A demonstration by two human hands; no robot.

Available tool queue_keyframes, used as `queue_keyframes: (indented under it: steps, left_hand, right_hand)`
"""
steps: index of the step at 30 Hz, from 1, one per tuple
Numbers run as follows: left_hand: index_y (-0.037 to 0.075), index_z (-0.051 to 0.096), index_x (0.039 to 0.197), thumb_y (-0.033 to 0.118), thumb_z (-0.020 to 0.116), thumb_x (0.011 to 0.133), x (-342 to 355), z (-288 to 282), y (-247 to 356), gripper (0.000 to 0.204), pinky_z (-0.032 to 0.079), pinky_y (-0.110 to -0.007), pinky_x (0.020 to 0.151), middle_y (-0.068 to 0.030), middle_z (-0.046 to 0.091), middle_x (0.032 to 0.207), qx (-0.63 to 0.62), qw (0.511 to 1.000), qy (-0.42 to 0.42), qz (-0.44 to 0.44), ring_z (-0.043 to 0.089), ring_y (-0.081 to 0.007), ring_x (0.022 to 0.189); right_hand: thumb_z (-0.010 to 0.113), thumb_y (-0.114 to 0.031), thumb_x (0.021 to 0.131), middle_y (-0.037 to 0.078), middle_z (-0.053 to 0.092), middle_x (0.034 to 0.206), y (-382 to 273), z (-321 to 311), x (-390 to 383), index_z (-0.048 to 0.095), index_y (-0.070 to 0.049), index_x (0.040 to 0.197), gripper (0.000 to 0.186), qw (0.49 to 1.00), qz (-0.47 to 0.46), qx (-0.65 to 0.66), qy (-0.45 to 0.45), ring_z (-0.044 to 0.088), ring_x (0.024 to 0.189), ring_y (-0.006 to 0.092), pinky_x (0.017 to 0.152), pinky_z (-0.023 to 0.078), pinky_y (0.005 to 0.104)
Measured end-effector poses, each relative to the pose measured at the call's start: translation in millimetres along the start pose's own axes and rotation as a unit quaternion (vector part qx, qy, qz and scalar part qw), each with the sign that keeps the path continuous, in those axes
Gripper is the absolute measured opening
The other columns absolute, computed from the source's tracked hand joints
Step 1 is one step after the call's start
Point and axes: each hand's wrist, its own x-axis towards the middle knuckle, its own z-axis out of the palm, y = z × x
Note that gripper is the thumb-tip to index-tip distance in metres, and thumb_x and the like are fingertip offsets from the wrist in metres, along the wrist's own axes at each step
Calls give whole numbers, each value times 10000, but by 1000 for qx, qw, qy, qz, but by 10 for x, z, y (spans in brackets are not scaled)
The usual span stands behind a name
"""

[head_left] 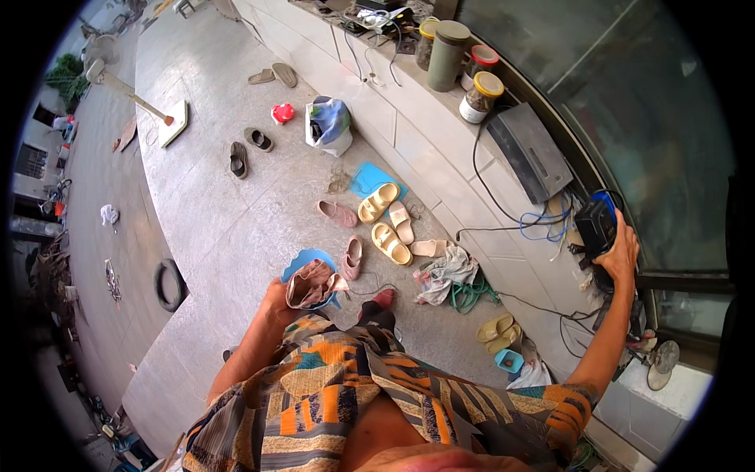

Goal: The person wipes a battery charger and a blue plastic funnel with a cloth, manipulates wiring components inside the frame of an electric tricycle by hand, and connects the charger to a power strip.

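My left hand [277, 304] is closed on the rim of a small blue plastic basin [308, 256], held in front of my body. A crumpled brownish-pink cloth [312, 284] lies in the basin and hangs partly over its edge. Stretched out to the right, my right hand [620, 253] grips a black box-shaped device with blue parts [595, 224] at the window ledge. Its fingertips are partly hidden behind the device. Whether it is lifted or still rests on the ledge I cannot tell. Beside it lies a tangle of blue cable [544, 223].
Along the ledge stand a flat black box [531, 153], lidded jars [480, 97] and a green canister [449, 55]. Sandals [391, 243], pink shoes [353, 258], a rag heap [448, 275] and a white bag [330, 130] lie on the floor. Black cords hang down the wall.
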Motion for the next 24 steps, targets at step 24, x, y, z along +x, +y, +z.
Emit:
queue_keyframes:
  steps: [24]
  left_hand:
    - [-43, 552, 1133, -52, 619, 797, -1091, -3046, 2312, 343, 561, -334, 768, -158, 636, 1064, -126, 938, 106, 303, 660, -233, 898]
  right_hand:
    - [869, -202, 438, 163, 513, 1184, -7645, -593, -2008, 321, -23, 1371, 1097, 704, -539, 436, -158, 500, 1095, 327, 961, 395, 406]
